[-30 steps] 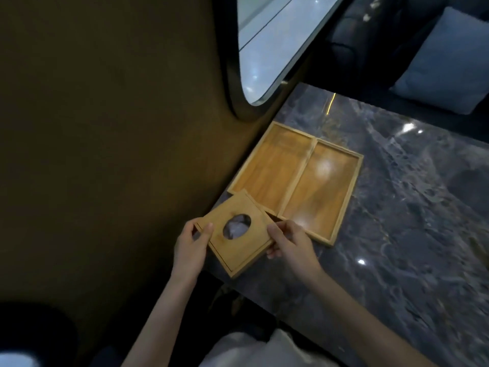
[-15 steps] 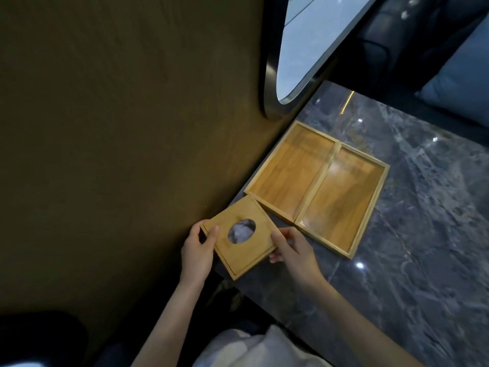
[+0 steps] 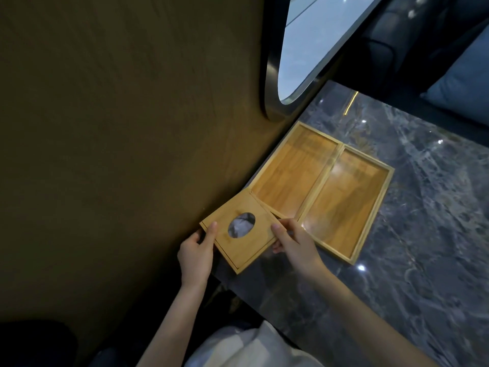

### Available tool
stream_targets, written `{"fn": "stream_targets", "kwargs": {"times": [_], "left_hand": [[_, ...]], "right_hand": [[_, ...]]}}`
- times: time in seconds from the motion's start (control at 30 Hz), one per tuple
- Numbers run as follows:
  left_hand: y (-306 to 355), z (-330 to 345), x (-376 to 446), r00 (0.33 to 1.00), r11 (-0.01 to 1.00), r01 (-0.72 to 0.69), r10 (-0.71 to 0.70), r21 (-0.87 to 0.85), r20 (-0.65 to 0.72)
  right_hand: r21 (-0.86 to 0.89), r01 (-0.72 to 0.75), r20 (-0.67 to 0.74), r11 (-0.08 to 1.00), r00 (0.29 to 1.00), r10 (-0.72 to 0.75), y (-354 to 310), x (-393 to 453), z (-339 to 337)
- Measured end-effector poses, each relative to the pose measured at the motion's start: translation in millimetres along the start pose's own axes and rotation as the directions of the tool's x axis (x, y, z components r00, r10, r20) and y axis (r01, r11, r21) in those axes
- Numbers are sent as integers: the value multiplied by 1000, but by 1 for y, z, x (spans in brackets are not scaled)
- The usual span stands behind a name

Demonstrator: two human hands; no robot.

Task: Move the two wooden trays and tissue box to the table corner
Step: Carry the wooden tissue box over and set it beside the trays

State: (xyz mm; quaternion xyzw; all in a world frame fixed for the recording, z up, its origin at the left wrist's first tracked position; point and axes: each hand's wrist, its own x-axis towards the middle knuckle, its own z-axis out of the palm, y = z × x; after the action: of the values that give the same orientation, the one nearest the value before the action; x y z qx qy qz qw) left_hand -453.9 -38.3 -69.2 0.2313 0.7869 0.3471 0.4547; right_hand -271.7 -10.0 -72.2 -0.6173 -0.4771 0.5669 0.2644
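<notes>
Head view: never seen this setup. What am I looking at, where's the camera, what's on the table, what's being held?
There is no robot here. A person wears a wide-angle camera on the head, looking forward and down at their own two bare hands.

The surface is a dark marble table set against a brown wall with a rounded window. Two shallow wooden trays lie side by side on it: the wall-side tray and the outer tray, both with nothing in them.

The left hand and right hand grip opposite sides of a square wooden tissue box, with tissue showing through its oval hole. Its far corner overlaps the wall-side tray. Whether it rests on the table is unclear.
</notes>
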Motion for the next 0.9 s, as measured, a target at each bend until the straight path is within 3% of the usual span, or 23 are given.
{"fn": "stream_targets", "kwargs": {"times": [0.2,0.33,0.5,0.9], "left_hand": [[2,1,5,999,996,43,-45,-82,-16],[-1,-2,4,996,986,90,-86,-139,37],[-1,-2,-8,985,958,121,-84,-260,151],[4,5,-13,984,919,117,-56,-376,169]], "right_hand": [[-51,7,68,999,998,-4,-4,9,-5],[-163,67,126,984,991,-46,-10,14,-12],[-132,60,201,989,979,-32,-20,23,-10],[-191,119,219,974,973,-75,-32,46,-13]]}}
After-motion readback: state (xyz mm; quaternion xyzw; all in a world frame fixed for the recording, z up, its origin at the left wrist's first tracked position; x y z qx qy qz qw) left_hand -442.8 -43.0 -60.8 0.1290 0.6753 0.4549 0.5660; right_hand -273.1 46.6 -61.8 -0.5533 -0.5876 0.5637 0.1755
